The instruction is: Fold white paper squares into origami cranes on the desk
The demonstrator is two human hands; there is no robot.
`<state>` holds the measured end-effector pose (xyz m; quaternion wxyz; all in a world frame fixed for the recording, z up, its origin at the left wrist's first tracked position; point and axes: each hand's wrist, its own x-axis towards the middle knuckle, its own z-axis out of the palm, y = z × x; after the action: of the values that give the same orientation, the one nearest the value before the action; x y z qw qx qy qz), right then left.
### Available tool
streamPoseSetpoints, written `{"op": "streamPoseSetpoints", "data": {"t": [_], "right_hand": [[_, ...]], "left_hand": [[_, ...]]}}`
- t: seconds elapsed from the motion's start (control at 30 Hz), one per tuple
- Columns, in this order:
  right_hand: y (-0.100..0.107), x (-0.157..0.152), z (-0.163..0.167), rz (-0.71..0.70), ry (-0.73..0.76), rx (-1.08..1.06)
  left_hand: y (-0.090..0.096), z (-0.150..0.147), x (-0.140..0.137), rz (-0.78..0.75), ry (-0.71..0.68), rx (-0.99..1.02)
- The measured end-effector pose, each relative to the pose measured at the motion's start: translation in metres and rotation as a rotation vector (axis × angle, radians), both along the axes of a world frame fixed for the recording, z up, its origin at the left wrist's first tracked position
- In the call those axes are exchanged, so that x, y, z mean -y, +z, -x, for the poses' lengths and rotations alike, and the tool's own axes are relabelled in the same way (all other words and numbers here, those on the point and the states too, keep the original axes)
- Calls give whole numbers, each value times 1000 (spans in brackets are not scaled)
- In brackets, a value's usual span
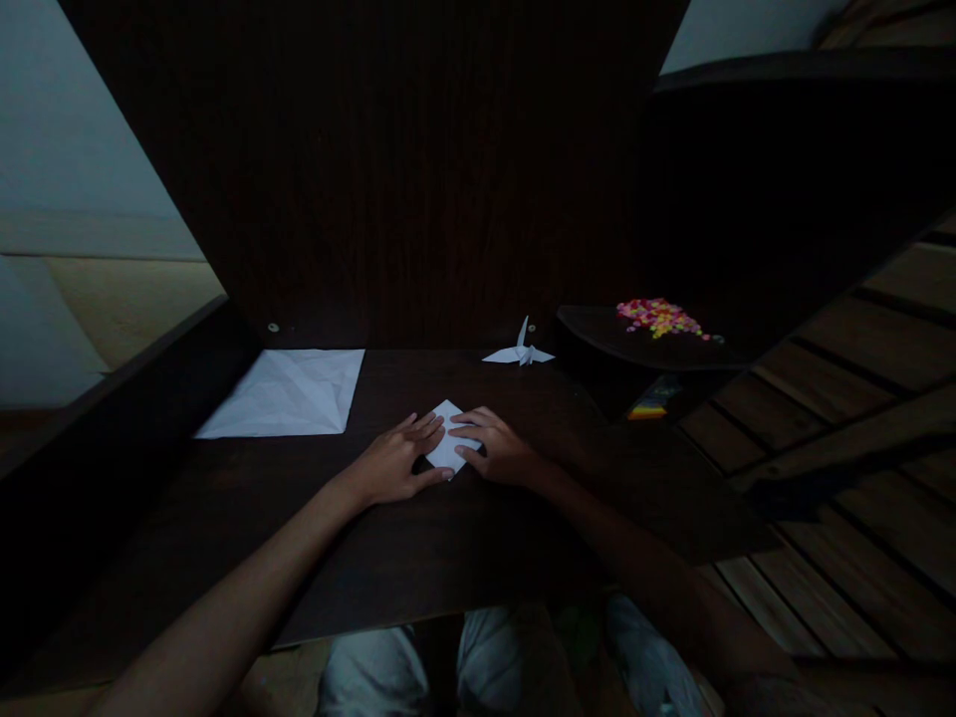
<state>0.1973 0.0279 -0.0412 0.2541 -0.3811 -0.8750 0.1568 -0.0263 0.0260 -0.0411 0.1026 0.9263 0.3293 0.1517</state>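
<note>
The left hand [397, 463] and right hand [499, 450] rested outspread, gripping nothing, on folded white paper [444, 455], seemingly keeping it flat, with an origami crane [521, 355] beyond to the right.

The head-worn camera looks forward and down over the desk [418, 568].

My feed's dim, right side nearly black. I see a dark wood worktop [388, 573], a tall dark panel [388, 179] behind it, low side board [126, 428] at left, curved shelf [594, 329] at right. Pale wall [97, 110] upper left; wooden slats [881, 498] far right.
</note>
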Motion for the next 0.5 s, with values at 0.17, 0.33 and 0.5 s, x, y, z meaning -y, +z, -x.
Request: {"op": "streamPoseSetpoints", "data": {"t": [0.17,0.33,0.5], "right_hand": [[2,-5,-3,-26,11,52],[7,-7,-8,-27,4,61],[10,-9,-11,-46,-14,104]], "left_hand": [[2,-4,2,-16,36,-40],[8,-2,3,27,-6,-19],[15,0,4,30,-25,-6]]}}
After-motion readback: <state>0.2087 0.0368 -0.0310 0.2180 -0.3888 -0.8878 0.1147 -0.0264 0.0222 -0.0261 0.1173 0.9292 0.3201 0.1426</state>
